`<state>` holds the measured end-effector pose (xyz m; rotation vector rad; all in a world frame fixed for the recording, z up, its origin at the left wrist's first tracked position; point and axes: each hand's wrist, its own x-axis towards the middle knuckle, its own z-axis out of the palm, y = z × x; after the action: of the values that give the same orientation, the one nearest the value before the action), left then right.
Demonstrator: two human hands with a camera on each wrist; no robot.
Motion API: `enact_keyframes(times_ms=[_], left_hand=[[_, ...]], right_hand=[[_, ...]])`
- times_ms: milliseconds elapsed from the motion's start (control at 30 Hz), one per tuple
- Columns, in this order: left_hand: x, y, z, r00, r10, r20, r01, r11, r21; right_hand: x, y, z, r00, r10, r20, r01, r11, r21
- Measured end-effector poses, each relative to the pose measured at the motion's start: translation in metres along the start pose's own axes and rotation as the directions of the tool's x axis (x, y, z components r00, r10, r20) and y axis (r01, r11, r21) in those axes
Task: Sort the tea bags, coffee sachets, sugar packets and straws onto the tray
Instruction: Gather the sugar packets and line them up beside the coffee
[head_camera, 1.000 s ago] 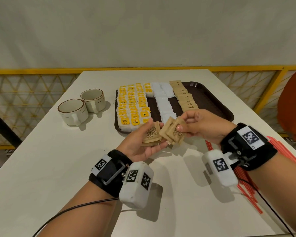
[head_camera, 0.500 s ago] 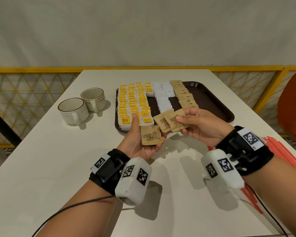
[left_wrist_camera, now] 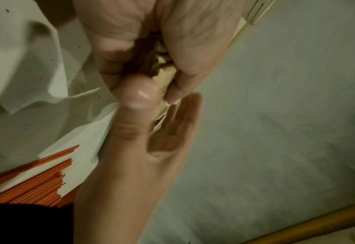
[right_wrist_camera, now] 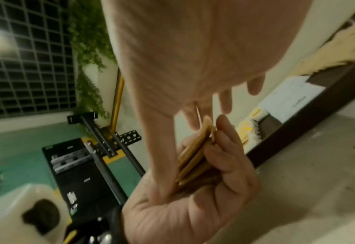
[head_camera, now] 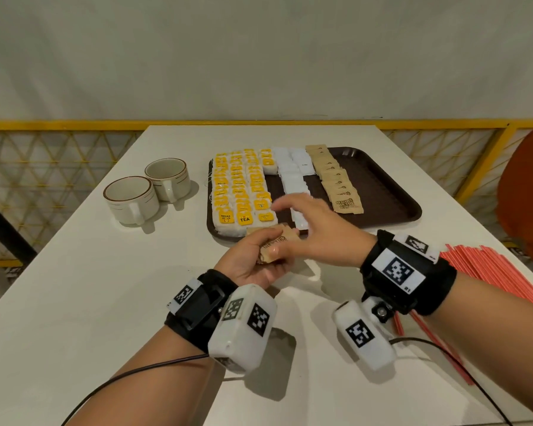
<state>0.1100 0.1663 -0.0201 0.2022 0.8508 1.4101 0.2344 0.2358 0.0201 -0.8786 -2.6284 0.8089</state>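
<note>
A: Hands first. Left hand (head_camera: 253,259) sits palm up just above the desk (head_camera: 74,287), right at the tray's near edge, fingers curled round a small stack of brown sugar packets (head_camera: 273,244). Rt wrist view shows the stack edge-on, thumb one side, fingers the other.

B: And the right hand (head_camera: 317,232)?

A: Palm down, fingers spread and blurred, reaching over the left hand and the tray's near rim. Looks like it has hold of nothing, fingers straight.

B: Tray layout?

A: Brown tray (head_camera: 391,192) at desk center. Left part: rows of yellow-tagged tea bags (head_camera: 240,186), approx three columns plus a short one at the far end. Next to them white sachets (head_camera: 293,179) in a line running near to far. Then a column of brown sugar packets (head_camera: 336,182), overlapping like shingles, the nearest one flat w/ print up. Right part of the tray is bare brown.

B: Straws?

A: Red straws (head_camera: 486,272), big loose bunch on the desk at right, off the tray, partly under the right forearm. Left wrist view also catches their ends.

B: Other stuff?

A: Two cream cups w/ brown rims (head_camera: 145,192), side by side, left of the tray, handles toward the person. Yellow railing (head_camera: 59,124) behind the desk, orange chair at far right.
</note>
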Motion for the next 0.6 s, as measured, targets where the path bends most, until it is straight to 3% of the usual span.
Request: enact_keyframes(times_ms=[67, 133, 467, 600], left_hand=[[-0.001, 0.0, 0.0, 1.0, -0.006, 0.03, 0.006, 1.0, 0.005], [-0.004, -0.002, 0.001, 0.997, -0.023, 0.068, 0.022, 0.999, 0.028], [-0.005, -0.008, 0.001, 0.978, 0.118, 0.17, -0.136, 0.986, 0.097], [-0.005, -0.005, -0.002, 0.968, 0.11, 0.225, -0.164, 0.957, 0.238]], right_hand=[[0.001, -0.004, 0.001, 0.979, -0.051, 0.197, 0.093, 0.974, -0.208], [0.005, -0.006, 0.008, 0.967, -0.1, 0.235, 0.164, 0.947, -0.274], [0.018, -0.002, 0.01, 0.979, -0.189, 0.082, 0.195, 0.977, -0.084], [0.013, 0.002, -0.008, 0.965, -0.146, 0.216, 0.14, 0.989, 0.041]])
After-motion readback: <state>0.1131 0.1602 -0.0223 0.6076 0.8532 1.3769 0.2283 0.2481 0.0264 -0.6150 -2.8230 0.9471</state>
